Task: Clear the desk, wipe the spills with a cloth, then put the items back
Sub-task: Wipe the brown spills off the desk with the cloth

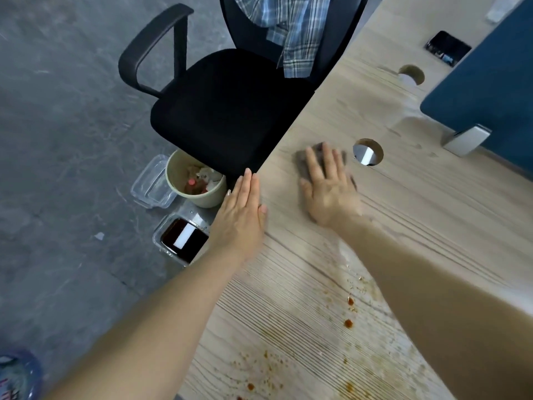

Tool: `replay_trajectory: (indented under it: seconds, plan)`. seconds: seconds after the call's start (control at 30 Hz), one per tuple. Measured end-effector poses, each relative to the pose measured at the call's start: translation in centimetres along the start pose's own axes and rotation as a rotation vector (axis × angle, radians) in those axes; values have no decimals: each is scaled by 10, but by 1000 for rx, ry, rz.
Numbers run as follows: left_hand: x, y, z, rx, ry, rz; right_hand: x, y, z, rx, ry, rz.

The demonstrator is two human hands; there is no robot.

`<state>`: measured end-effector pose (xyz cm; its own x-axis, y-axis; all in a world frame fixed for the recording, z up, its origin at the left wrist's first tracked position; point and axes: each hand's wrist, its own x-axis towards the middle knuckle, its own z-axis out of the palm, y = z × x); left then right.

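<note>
My right hand (327, 186) lies flat with spread fingers on a grey cloth (302, 155), pressing it against the light wooden desk (418, 220); the hand is blurred with motion. My left hand (240, 215) rests flat at the desk's left edge, fingers straight and together, partly over the edge. Orange-brown spill spots and smears (347, 323) cover the near part of the desk. A wet sheen runs beside my right forearm.
A black office chair (225, 111) with a plaid shirt (294, 30) stands left of the desk. On the floor are a beige bin (176, 168), an empty clear container (150, 183) and a container of dark liquid (184, 239). Cable holes (367, 153), a blue partition (490, 90), a phone (447, 49).
</note>
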<state>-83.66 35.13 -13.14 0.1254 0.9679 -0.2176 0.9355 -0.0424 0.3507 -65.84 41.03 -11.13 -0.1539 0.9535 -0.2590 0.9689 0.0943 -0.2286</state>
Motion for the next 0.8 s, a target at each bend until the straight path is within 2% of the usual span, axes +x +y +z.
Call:
replay_trajectory:
  seconds: [0.17,0.23,0.37,0.43,0.57,0.67,0.73,0.8]
  plan:
    - [2,2,-3,-17,-18,-17,-39,-21,12,-12,-100,-302]
    - [2,2,-3,-15,-21,-10,-20,-6,6,-40,-108,-276]
    - [0,1,-1,-4,-12,-9,16,24,-4,52,1,-18]
    - [0,1,-2,4,-14,-12,16,20,-2,43,16,33]
    - [3,5,-5,-18,-57,-36,-21,1,8,41,11,-25]
    - [5,12,-11,69,-81,-86,-51,-1,14,35,-48,-132]
    - [6,23,-17,160,-45,-46,-55,7,13,39,-73,-169]
    - [11,40,-20,169,-42,12,-47,19,10,57,-30,-124]
